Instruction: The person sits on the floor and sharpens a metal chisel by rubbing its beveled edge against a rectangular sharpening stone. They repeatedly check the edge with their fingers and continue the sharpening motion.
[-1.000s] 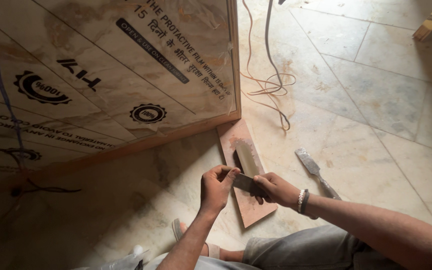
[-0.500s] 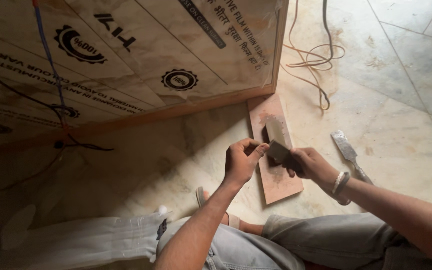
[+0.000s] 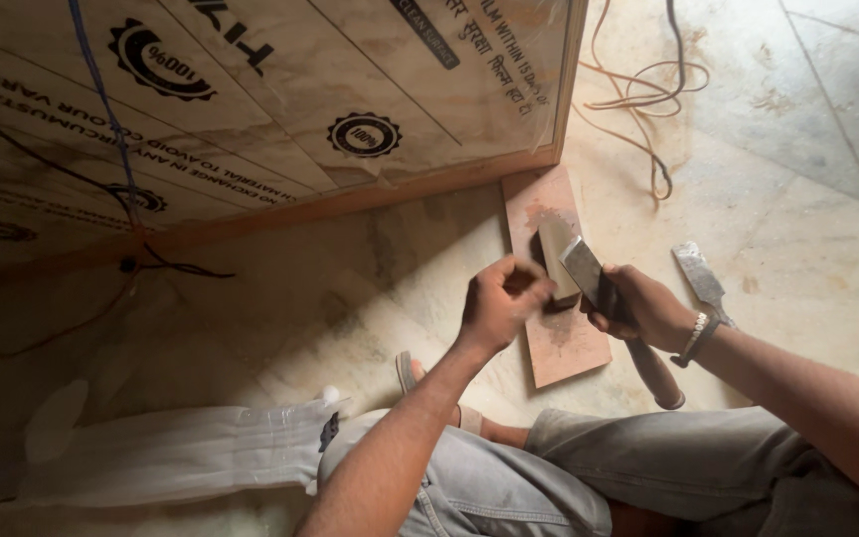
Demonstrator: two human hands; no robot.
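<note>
Two hands are showing: the left hand point(image 3: 501, 303) and the right hand point(image 3: 645, 308). Two chisels are lying close: one chisel point(image 3: 599, 288) in the right hand, another chisel point(image 3: 701, 278) just beside it. One board point(image 3: 574, 343) is lying under both hands.

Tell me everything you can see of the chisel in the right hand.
The chisel has a flat, grey, dull metal blade and a reddish-brown wooden handle ending in a rounded butt near the knee. The right hand grips it where blade meets handle. It is tilted, blade pointing up and away over the pinkish board and the pale sharpening stone. The left hand hovers beside the blade; contact cannot be told.
</note>
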